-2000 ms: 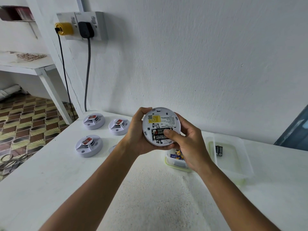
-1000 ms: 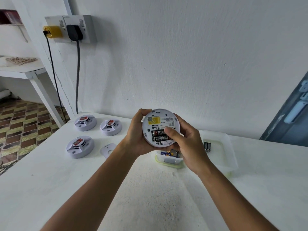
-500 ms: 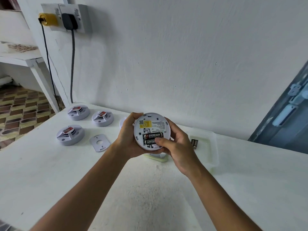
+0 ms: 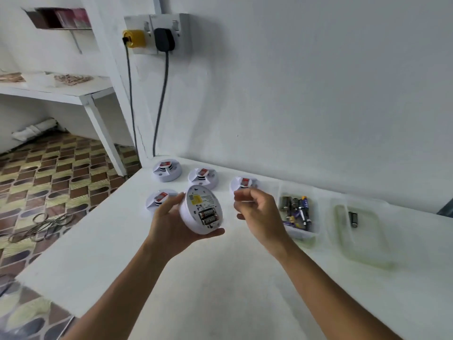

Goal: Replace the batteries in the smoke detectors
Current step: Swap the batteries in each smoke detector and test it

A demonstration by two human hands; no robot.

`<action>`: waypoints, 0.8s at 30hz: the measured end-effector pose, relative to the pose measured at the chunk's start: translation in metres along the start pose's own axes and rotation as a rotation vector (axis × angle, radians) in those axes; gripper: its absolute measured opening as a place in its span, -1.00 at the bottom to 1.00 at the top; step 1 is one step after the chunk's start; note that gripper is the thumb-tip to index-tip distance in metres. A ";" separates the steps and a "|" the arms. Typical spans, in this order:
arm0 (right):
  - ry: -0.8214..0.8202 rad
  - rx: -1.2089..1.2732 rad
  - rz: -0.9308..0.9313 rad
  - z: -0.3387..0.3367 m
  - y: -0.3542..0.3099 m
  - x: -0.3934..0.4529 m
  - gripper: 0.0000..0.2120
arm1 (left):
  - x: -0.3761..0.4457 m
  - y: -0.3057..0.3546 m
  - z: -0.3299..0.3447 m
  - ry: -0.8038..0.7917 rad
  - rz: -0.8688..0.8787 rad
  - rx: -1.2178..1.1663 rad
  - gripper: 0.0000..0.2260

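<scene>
My left hand (image 4: 169, 222) grips a white round smoke detector (image 4: 196, 204) from the left, tilted with its back facing me. Two black batteries (image 4: 208, 217) sit side by side in its open compartment. My right hand (image 4: 257, 213) hovers just right of the detector without touching it, fingers loosely curled around nothing I can see. Several more white detectors lie on the white table: one (image 4: 167, 171) by the wall corner, one (image 4: 203, 177) beside it, one (image 4: 245, 184) partly behind my right hand, and one (image 4: 159, 200) behind my left hand.
A clear tub (image 4: 286, 190) with several loose batteries stands right of my right hand. Farther right, a shallow clear tray (image 4: 362, 246) holds one dark battery (image 4: 353, 219). Two plugs with cables hang from the wall sockets (image 4: 159, 33). The table's left edge (image 4: 73, 241) drops to a tiled floor.
My right hand has come off the batteries and moved to the right. The left hand tilted the detector and lowered it toward the table. The camera swung left and down.
</scene>
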State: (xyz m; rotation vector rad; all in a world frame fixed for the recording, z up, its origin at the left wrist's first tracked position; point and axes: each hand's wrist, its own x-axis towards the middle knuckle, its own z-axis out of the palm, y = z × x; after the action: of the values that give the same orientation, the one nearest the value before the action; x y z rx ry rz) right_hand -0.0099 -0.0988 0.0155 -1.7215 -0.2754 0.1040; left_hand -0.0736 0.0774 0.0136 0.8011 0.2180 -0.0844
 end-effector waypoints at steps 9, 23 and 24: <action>-0.196 -0.843 -0.016 0.089 0.062 0.045 -0.54 | -0.011 0.015 -0.095 -0.006 -0.090 0.024 -0.50; -0.155 -0.879 0.155 0.100 0.047 0.053 -0.35 | 0.002 0.012 -0.117 -0.172 -0.136 -0.037 -0.43; -0.154 -0.804 0.191 0.098 0.044 0.053 -0.28 | 0.003 0.012 -0.116 -0.170 -0.137 -0.034 -0.42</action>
State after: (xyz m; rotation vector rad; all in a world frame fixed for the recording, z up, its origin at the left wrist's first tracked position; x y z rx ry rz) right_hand 0.0244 0.0020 -0.0396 -2.5446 -0.2855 0.2964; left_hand -0.0877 0.1693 -0.0575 0.7400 0.1131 -0.2755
